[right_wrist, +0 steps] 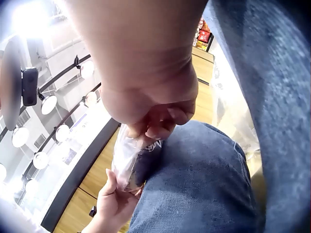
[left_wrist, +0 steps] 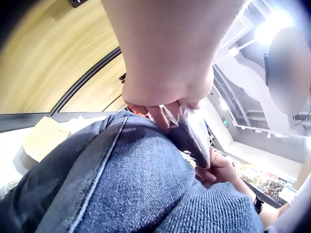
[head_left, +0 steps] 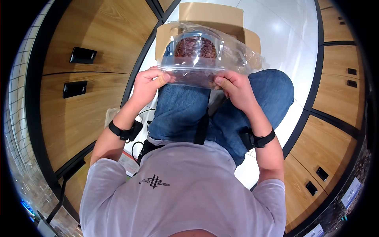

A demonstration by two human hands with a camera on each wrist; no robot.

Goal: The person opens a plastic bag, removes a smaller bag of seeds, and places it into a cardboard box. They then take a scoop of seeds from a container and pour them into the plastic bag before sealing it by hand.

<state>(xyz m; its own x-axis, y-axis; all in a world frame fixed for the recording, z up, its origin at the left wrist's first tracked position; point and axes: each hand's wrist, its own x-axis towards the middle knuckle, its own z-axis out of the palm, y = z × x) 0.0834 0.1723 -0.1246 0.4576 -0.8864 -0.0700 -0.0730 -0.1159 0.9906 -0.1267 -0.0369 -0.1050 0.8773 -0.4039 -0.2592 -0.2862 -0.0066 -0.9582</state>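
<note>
A clear zip bag (head_left: 193,47) filled with small, glossy, dark reddish-brown pieces lies across the knees in the head view. Its zip end points toward the body. My left hand (head_left: 148,85) pinches one corner of that end, thumb on top. At the opposite corner, my right hand (head_left: 236,87) pinches the plastic in the same way, so the strip is drawn straight between them. In the left wrist view the bag (left_wrist: 192,138) hangs beside the jeans, with fingers of both hands at its edges. The right wrist view shows the bag (right_wrist: 127,155) from the other side.
An open cardboard box (head_left: 211,14) with loose clear plastic film (head_left: 239,55) stands on the white tiled floor beyond the knees. Wooden cabinets (head_left: 98,35) with black handles flank both sides. Paper or packaging (head_left: 128,162) lies by the left hip.
</note>
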